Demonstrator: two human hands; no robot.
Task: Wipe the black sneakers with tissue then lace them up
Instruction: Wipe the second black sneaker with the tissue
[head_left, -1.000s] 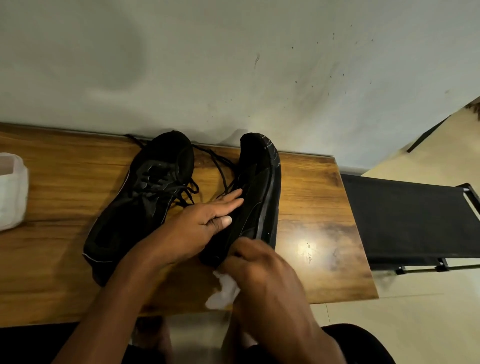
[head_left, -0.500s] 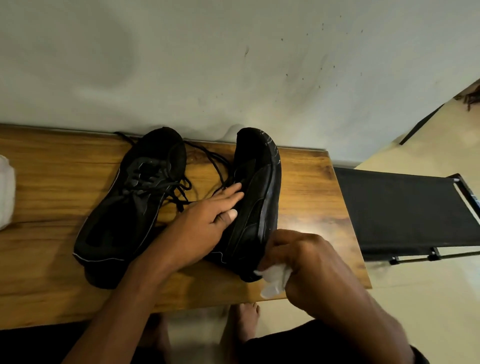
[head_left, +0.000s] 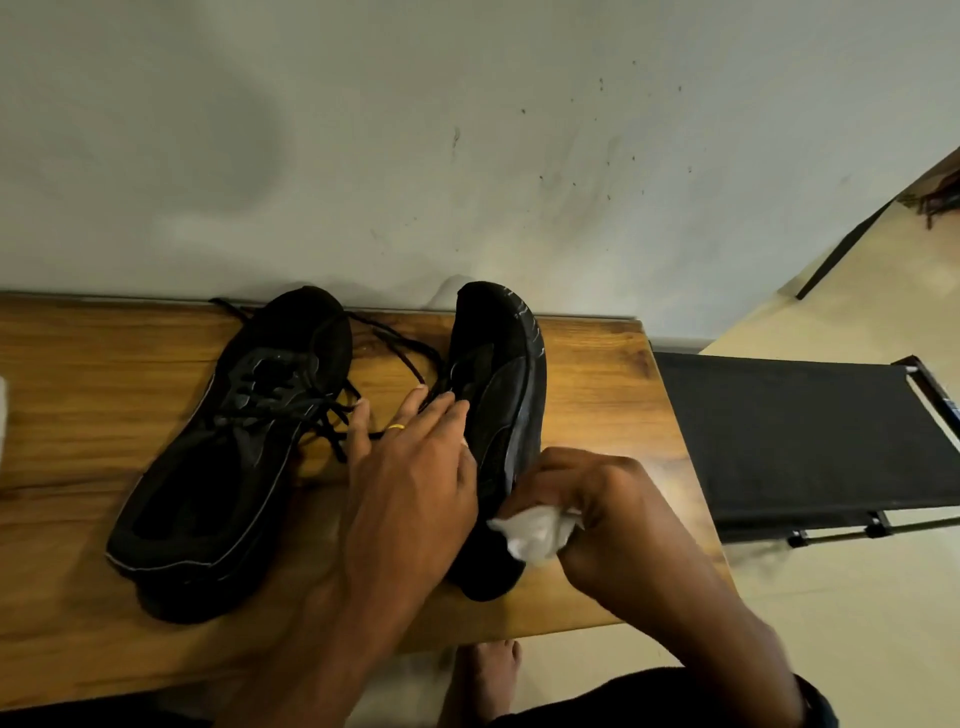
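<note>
Two sneakers are seen on the brown wood-grain table, near its far edge by the pale wall.

The left black fabric sneaker is laid flat on its sole, toe toward 12 o'clock & opening toward 6 o'clock. A thin pale line is shown round its sole edge. Its thin black laces are crossed over the tongue, w/ loose ends trailed toward 3 o'clock over the wood.

The right black fabric sneaker is tipped on its side, w/ the sole edge turned toward 3 o'clock & the toe at 12 o'clock. Pale scuff marks are seen on the toe rim. The side panel looks smoother & a bit shinier than the matte toe.

The left hand is laid on the right sneaker's upper from 7 o'clock. Its fingers are kept straight & spread, nothing is gripped, & the tips are set on the lace area. A thin gold ring is worn on one finger.

The right hand, at approx. 4 o'clock of that sneaker, is curled round a crumpled white paper tissue, which is held against the heel-end side.

A black fabric folding seat w/ a metal frame is placed at 3 o'clock of the table. A bare foot is seen at 6 o'clock, below the table edge.
</note>
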